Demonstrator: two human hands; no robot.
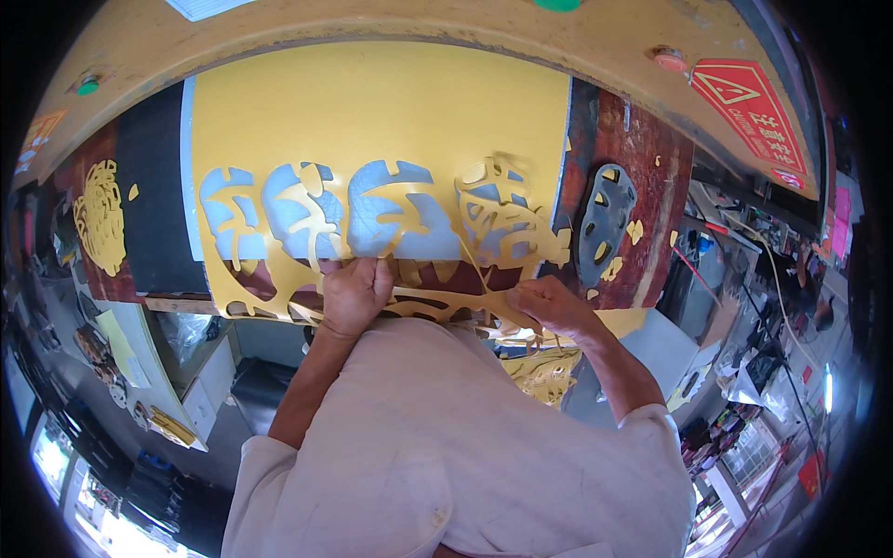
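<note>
A yellow sheet (372, 102) lies across a pale cutting board (377, 240), its near part full of curved cut-out openings. My left hand (358, 290) is closed in a fist on the sheet's near cut edge. Over to the right, my right hand (551, 307) is closed on the same perforated part, where a narrow strip runs up from it. Beyond that hand, a cluster of cut yellow webbing (502, 209) looks partly blurred. The sheet's near end hangs over the table edge against my shirt. My fingertips are hidden.
A dark cutting die (605, 226) stands right of the board, with yellow scraps (635, 232) beside it. Stacked yellow cut pieces (100, 219) sit at far left. A machine beam (372, 23) spans the far side, with a red button (670, 59) and warning sticker (749, 107).
</note>
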